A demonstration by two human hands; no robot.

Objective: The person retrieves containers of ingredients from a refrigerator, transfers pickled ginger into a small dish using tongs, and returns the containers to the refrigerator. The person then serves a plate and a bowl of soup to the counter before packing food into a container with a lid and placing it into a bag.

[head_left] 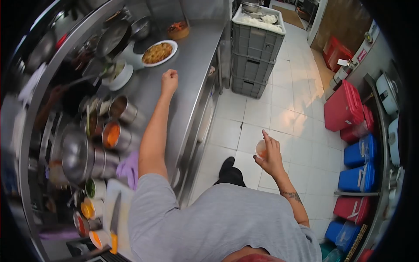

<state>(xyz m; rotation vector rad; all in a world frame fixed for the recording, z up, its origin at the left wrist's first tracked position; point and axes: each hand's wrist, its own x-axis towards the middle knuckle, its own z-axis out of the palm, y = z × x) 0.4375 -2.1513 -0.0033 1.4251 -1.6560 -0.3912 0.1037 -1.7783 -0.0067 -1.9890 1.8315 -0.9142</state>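
My left hand [169,82] is held over the steel counter [190,61] with its fingers curled closed. Whatever is inside them, if anything, is hidden. Just beyond it is a white oval plate [175,45] heaped with golden-brown food [157,53]. Out over the floor on the other side, my right hand [272,156] grips a small pale cup [259,148] with something orange inside. Past the plate, a round brown container [179,32] holds reddish food. A white bowl [123,80] stands nearer the counter's far side.
Metal containers [124,109], a large steel bowl [76,153] and a knife [115,214] on a white cutting board [126,192] line the left. Stacked grey crates [253,65] stand ahead on the tiled floor. Red bins [342,107] and blue bins [358,177] fill the right-hand shelving.
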